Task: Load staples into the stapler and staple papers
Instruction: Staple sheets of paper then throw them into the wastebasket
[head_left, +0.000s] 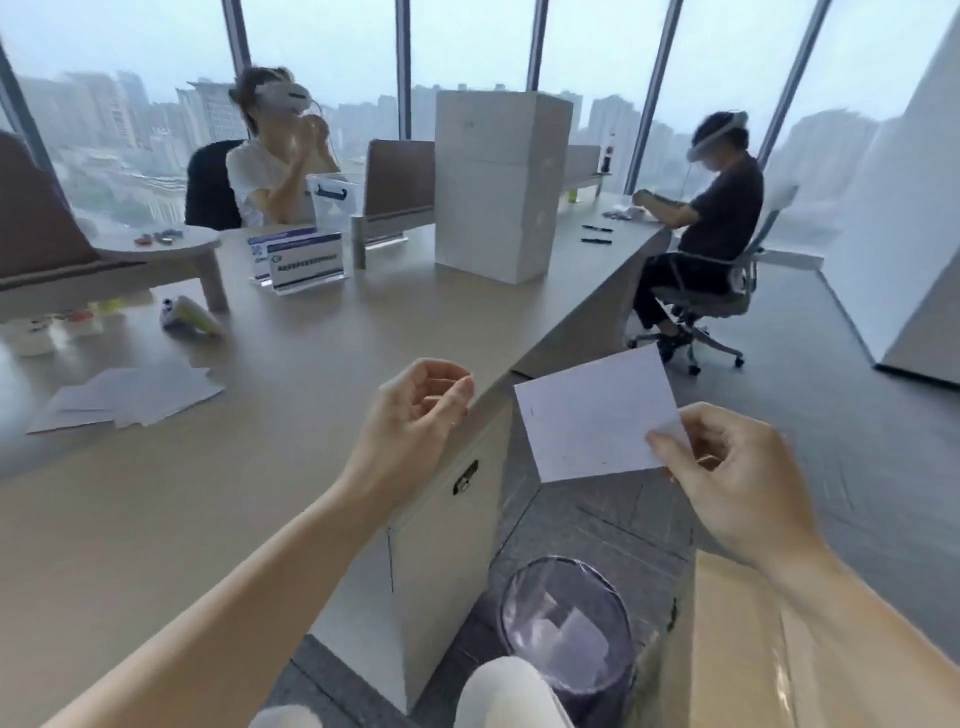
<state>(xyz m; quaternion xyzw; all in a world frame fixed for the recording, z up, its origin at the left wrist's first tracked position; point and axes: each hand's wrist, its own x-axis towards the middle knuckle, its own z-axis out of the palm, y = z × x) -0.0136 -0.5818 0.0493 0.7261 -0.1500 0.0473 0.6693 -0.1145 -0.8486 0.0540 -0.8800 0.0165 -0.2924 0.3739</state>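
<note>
A corner of the white paper sheet (592, 415) hides under fingers (670, 460) of the right hand (743, 483), print on the blue-and-white sign cards (306, 260) is too small to read, and small coloured bits (67, 318) at the left edge of the desk (260, 447) are blurred.

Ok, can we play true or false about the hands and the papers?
1. The right hand pinches a white rectangular sheet of paper by one corner. True.
2. The left hand holds a stapler. False: it holds nothing, and its fingers are loosely curled.
3. The round floor bin with a clear plastic liner has white paper scraps in it. True.
4. The held sheet lies flat on the beige wooden desk. False: it is up in the air, past the desk's edge.
5. Loose white sheets lie on the desk, off to the left. True.
</note>
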